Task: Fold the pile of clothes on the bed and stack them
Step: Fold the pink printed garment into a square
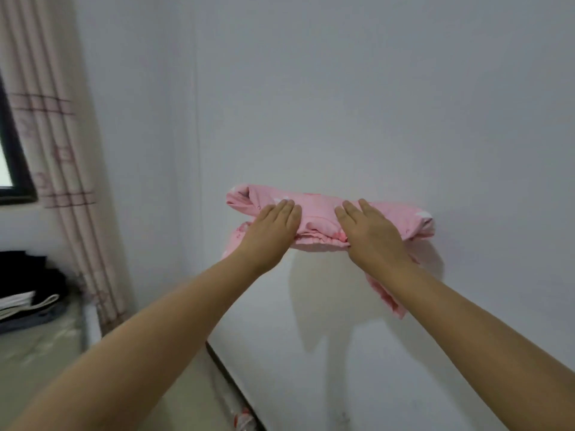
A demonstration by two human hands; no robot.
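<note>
A pink garment (317,209) with a pale print is held up in the air in front of a white wall, bunched into a flat roll. My left hand (273,227) lies over its left part and my right hand (370,231) over its right part, fingers on top and thumbs hidden underneath. Loose pink cloth hangs down below my right wrist. A stack of folded dark and white clothes (25,293) sits on the bed (40,353) at the far left.
A white wall (342,88) fills most of the view. A striped beige curtain (59,157) hangs at the left beside a dark window frame (12,157). A dark gap runs between the bed edge and the wall at the bottom.
</note>
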